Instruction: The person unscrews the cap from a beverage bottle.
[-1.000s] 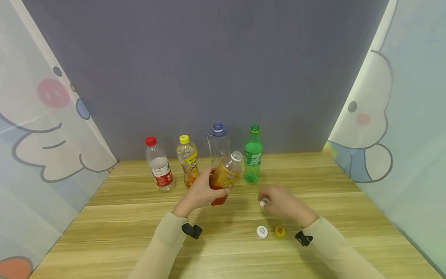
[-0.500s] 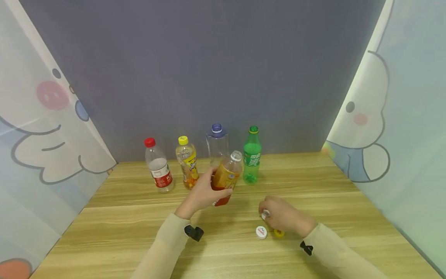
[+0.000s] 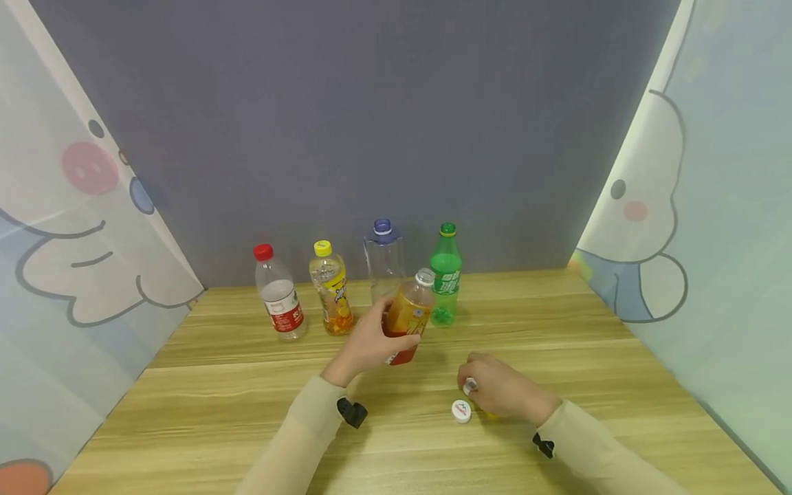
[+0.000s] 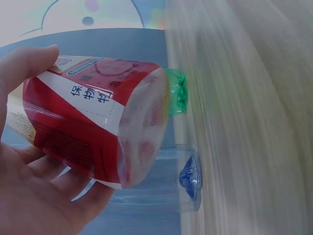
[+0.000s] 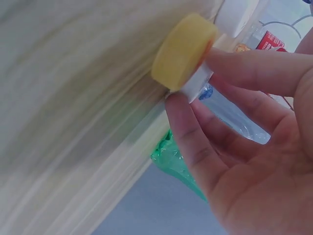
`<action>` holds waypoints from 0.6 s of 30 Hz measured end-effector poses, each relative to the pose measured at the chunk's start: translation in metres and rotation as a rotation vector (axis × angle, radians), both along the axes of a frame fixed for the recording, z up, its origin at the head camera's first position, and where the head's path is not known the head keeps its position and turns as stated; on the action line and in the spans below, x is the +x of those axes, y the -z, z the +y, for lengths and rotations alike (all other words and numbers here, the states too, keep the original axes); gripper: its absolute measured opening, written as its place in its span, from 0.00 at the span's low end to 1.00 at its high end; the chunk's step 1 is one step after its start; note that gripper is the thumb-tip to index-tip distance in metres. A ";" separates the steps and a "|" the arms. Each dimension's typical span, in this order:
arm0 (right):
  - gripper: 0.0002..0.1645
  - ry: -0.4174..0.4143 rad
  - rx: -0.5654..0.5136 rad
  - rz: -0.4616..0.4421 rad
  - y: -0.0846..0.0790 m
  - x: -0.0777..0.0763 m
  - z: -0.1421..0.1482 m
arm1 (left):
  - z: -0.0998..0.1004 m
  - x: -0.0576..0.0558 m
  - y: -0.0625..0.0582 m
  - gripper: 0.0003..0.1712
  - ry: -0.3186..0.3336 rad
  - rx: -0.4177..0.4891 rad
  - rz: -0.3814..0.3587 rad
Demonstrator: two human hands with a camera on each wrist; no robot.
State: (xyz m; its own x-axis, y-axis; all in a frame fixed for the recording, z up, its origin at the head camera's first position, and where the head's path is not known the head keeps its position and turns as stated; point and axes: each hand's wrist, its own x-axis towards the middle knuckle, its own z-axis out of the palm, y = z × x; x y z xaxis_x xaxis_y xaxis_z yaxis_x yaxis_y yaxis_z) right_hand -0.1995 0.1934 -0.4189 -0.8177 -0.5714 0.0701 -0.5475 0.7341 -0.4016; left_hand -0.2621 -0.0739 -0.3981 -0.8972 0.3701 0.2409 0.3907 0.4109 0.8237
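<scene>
My left hand (image 3: pixel 365 340) grips an uncapped drink bottle (image 3: pixel 411 315) with an orange and red label. The bottle tilts to the right, and its bare base shows above the tabletop in the left wrist view. Low over the table, my right hand (image 3: pixel 507 388) pinches a small white bottle cap (image 5: pixel 197 84) between thumb and fingers. Beside it lies a yellow cap (image 5: pixel 185 51), largely hidden behind the hand in the head view. Another white cap (image 3: pixel 460 411), with a printed top, lies just left of and nearer than the right hand.
Along the back stand a red-capped bottle (image 3: pixel 281 302), a yellow-capped bottle (image 3: pixel 332 292), a clear bottle with an open purple neck (image 3: pixel 383 258) and a green bottle (image 3: pixel 445 275) without a cap. A dark panel (image 3: pixel 371 124) rises behind the wooden table (image 3: pixel 204 385).
My right hand has come down and nearer with the white cap, now covering most of the yellow cap. The left hand and its bottle have shifted slightly right in view.
</scene>
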 end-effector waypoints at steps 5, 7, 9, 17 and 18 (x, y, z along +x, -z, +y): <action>0.09 -0.013 0.005 0.006 -0.002 0.000 0.000 | 0.003 -0.001 0.002 0.45 -0.002 0.005 0.003; 0.07 0.003 0.006 -0.009 -0.005 0.000 -0.001 | 0.004 -0.002 0.003 0.45 0.005 0.009 0.000; 0.07 0.024 0.009 -0.012 -0.009 -0.001 -0.002 | 0.005 -0.001 0.003 0.45 0.016 0.022 -0.014; 0.21 0.178 -0.138 0.043 -0.028 -0.012 -0.009 | 0.008 0.004 0.004 0.45 0.061 0.056 -0.059; 0.24 0.187 -0.171 0.050 -0.029 -0.014 -0.010 | 0.009 0.004 0.004 0.44 0.063 0.055 -0.061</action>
State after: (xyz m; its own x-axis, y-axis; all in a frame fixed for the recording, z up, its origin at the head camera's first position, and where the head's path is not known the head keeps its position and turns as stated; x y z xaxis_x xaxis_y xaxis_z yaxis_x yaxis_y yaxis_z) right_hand -0.2135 0.1836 -0.3894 -0.9013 -0.3867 0.1953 -0.4304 0.7484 -0.5046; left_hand -0.2580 -0.0653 -0.4020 -0.8865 0.4136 0.2076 0.3622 0.3407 0.8676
